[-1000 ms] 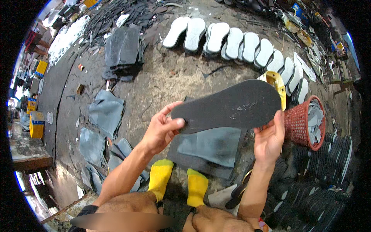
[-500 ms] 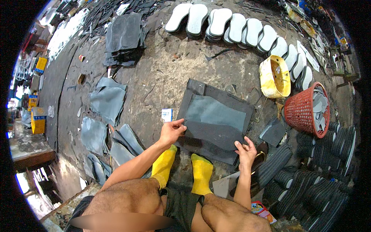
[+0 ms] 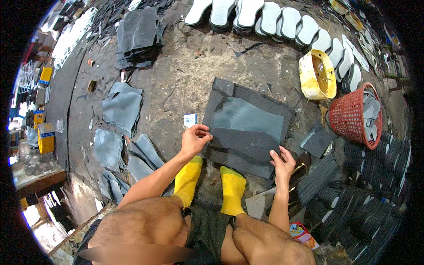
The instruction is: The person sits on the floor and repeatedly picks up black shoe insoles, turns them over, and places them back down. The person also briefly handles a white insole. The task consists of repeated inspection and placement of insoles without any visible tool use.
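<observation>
A dark grey shoe-sole piece (image 3: 245,142) lies lengthwise before me, gripped at both ends. My left hand (image 3: 196,139) pinches its left tip between thumb and fingers. At the right end, my right hand (image 3: 282,162) has its thumb on the piece and its fingers curled along the edge. Below the sole piece is a blue-grey sheet (image 3: 247,115) with a curved outline. That sheet rests on a larger black square mat (image 3: 282,110) on the floor. A small white-and-blue box (image 3: 190,119) sits just beyond my left hand.
Stacks of white-topped soles (image 3: 269,18) curve along the far side. To the right are a yellow cut-open container (image 3: 304,79), a red basket (image 3: 346,115) of grey pieces and black ribbed soles (image 3: 375,207). Grey sheets (image 3: 121,108) lie on the left. My yellow-socked feet (image 3: 232,190) are near.
The whole view has tilted slightly, so the floor items sit higher in the picture. Both hands keep their hold on the sole piece, with only small shifts.
</observation>
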A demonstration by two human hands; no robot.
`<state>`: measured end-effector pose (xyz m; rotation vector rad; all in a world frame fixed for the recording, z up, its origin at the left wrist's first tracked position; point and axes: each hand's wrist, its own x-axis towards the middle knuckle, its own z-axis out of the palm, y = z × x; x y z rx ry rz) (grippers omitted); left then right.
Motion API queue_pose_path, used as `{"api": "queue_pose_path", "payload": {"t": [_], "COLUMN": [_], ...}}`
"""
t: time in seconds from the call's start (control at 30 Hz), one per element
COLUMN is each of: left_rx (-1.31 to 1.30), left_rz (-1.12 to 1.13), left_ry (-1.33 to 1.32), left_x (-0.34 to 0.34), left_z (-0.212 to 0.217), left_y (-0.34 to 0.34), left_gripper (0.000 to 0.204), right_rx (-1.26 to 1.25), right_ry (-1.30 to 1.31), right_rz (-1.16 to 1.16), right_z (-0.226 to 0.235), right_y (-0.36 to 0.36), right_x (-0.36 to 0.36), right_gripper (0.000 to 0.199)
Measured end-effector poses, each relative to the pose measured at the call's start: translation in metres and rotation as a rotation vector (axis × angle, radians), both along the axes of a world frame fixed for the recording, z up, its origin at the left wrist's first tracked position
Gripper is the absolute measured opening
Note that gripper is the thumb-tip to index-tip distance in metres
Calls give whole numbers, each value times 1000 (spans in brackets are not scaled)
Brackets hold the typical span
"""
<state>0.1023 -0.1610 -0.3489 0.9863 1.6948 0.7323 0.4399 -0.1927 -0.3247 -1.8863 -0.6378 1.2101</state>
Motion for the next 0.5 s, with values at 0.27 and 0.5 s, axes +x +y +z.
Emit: {"api": "queue_pose_path", "payload": {"t": [0.27, 0.5], "left_rx": [706, 781], "left_rz": [-690, -840], "left_ry": [501, 454], "left_x": [28, 71], "left_z": [27, 17], "left_y": [8, 10], "left_gripper": [31, 38], "right_rx": [-24, -151], "right_ry": [-45, -57], "right_rz": [-32, 30], "right_z": [1, 8], "right_y": [6, 20], "right_x": [-4, 0], "right_gripper": [49, 41]}}
